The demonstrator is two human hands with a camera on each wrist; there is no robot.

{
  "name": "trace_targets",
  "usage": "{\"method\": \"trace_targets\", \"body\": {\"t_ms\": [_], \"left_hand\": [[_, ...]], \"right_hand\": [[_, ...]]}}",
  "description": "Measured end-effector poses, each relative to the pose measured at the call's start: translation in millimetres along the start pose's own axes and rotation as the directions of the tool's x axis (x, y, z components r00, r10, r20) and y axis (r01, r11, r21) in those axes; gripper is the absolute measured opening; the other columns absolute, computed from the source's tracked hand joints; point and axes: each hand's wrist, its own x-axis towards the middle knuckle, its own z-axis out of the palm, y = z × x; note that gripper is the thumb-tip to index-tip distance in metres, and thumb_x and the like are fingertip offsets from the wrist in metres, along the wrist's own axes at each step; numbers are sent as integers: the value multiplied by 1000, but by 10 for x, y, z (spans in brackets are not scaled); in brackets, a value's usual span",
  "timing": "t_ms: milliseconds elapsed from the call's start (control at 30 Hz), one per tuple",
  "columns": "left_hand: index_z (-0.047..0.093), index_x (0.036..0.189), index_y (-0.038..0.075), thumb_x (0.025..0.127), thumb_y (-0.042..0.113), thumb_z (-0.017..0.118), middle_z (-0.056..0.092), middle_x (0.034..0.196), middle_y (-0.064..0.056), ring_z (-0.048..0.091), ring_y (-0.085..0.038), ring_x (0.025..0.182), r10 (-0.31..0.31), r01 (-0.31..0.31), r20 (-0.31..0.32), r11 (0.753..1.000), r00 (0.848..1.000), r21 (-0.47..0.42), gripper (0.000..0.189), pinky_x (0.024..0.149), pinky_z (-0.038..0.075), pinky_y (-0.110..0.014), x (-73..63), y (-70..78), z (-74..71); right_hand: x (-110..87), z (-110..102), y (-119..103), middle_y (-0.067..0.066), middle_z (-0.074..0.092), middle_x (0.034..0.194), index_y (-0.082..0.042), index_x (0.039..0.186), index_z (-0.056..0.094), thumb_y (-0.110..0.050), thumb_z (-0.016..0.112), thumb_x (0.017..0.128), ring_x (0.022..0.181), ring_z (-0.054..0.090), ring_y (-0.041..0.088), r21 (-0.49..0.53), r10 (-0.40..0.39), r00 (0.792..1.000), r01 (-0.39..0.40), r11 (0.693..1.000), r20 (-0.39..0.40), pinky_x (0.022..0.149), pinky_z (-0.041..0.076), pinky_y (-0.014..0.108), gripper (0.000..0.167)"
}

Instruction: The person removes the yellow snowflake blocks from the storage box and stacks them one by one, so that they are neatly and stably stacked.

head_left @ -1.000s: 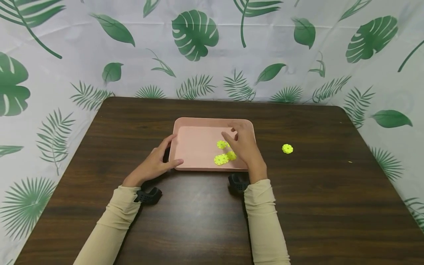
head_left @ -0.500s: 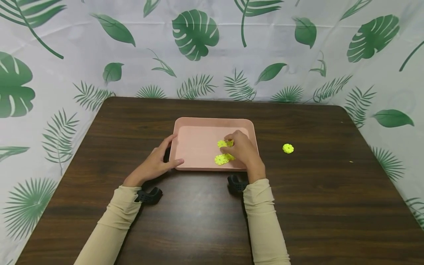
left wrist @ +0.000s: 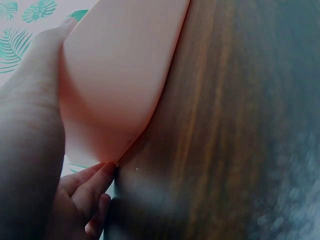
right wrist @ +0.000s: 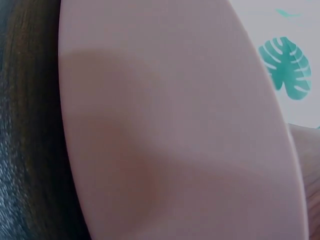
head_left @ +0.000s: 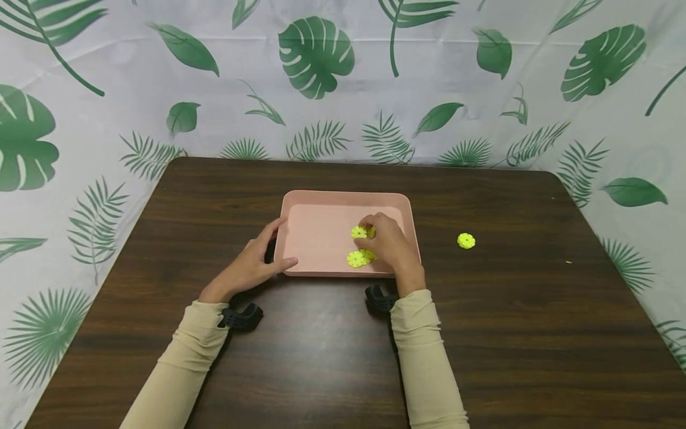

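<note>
A pink rectangular tray [head_left: 321, 232] lies on the table. My left hand [head_left: 246, 262] grips its left end, thumb over the front rim and fingers along the side; in the left wrist view the fingertips [left wrist: 107, 170] touch the tray's lower corner. Several yellow flower-shaped discs lie in the right half of the tray, among them a disc [head_left: 358, 232] and another disc [head_left: 355, 259] nearer the front. Over them my right hand [head_left: 390, 243] is curled, thumb and fingers around a yellow disc [head_left: 372, 231], partly hidden. The right wrist view shows mostly the tray's wall [right wrist: 175, 100].
Another yellow disc [head_left: 466, 241] lies on the dark wooden table [head_left: 321, 357], right of the tray. A tiny pale speck [head_left: 568, 262] sits farther right. Behind the table hangs a white cloth [head_left: 375, 53] with green leaves.
My right hand has come down from above the discs, its fingers closing around one, and has shifted slightly left. The left hand and tray have stayed in place.
</note>
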Motion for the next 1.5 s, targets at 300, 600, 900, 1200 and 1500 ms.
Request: {"method": "trace_targets", "body": {"t_ms": [300,600,900,1200,1500], "left_hand": [[12,167,17,96,35,75,29,165,-19,34,-35,150,7,-7,-4,1000,1000,-13,96,116,31,-61,-17,-11,3],[14,166,15,96,35,74,34,163,-21,36,-35,148,37,-38,-4,999,999,-20,94,115,32,-62,-4,-10,-1],[14,166,14,97,34,73,34,162,-21,37,-35,148,47,-47,-1,999,999,-17,94,115,32,-61,4,2,-4],[13,166,15,97,34,73,34,163,-20,35,-35,149,23,-23,0,1000,1000,-19,94,116,30,-62,-8,21,-7],[13,167,16,97,35,73,32,164,-20,34,-35,149,19,-19,1,1000,1000,-20,94,116,30,-62,-7,27,-12]], "right_hand": [[-20,17,-3,16,68,107,-3,125,73,-14,80,92,94,59,28,-1,22,1000,-22,1000,-14,85,51,40,36],[-23,-20,-8,18,72,113,1,131,70,-8,79,92,94,64,28,-3,-1,1000,1,1000,-3,85,54,41,41],[-23,-31,14,18,70,107,5,127,71,-8,79,92,91,62,29,-4,-19,1000,19,1000,-1,84,54,42,39],[-2,-16,12,15,66,102,3,119,73,-11,79,92,90,59,29,-5,-54,998,54,999,-10,82,52,39,31],[-51,-113,19,15,66,102,2,118,74,-16,82,91,82,56,27,-54,-116,986,110,992,-117,73,49,36,34]]}}
